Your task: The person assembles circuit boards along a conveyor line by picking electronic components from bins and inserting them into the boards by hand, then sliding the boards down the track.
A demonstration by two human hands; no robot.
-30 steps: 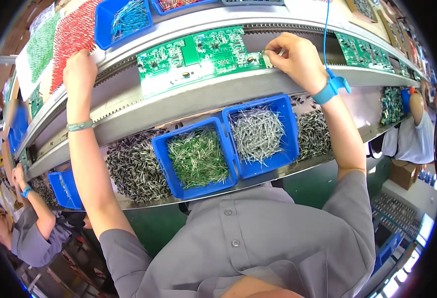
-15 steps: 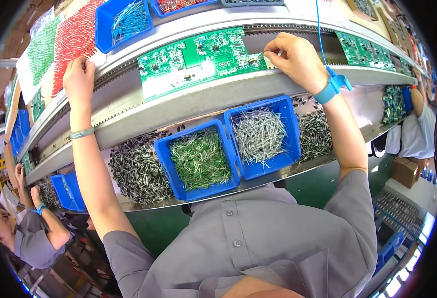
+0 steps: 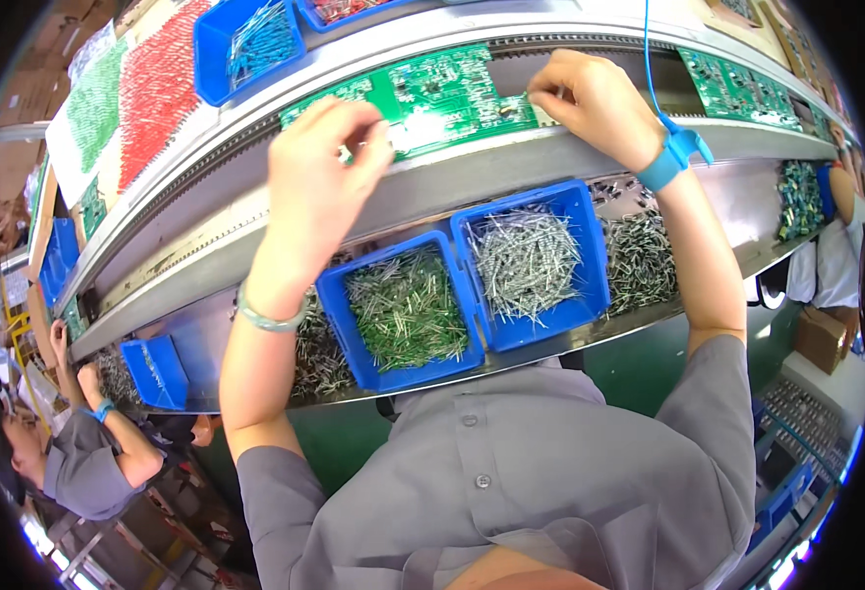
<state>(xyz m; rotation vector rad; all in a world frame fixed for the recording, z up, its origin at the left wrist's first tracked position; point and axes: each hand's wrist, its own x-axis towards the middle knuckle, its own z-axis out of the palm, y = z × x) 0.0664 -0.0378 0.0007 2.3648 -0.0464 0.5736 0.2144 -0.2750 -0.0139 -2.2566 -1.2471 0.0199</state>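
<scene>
A green circuit board (image 3: 447,103) populated with small parts lies between the rails of the conveyor (image 3: 511,152). My left hand (image 3: 324,167) is over the board's left part, hiding some of it, thumb and fingertips pinched together. At the board's right end, my right hand (image 3: 595,103) has its fingers curled into a pinch. Whatever either pinch holds is too small to make out. A blue wrist strap (image 3: 663,169) with a cord is on my right wrist. Nearer me stand a blue bin (image 3: 422,376) of green-bodied leaded components and another blue bin (image 3: 597,280) of pale leaded ones.
Dark leaded components (image 3: 639,261) lie in loose piles beside the bins. Beyond the conveyor are a blue bin (image 3: 206,64) of blue components and rows of red components (image 3: 162,88). Another circuit board (image 3: 737,93) sits farther right. A co-worker (image 3: 103,457) is at the left.
My left hand has come right, from the far rail to over the board's left part. My right hand stays at the board's right end, still pinched.
</scene>
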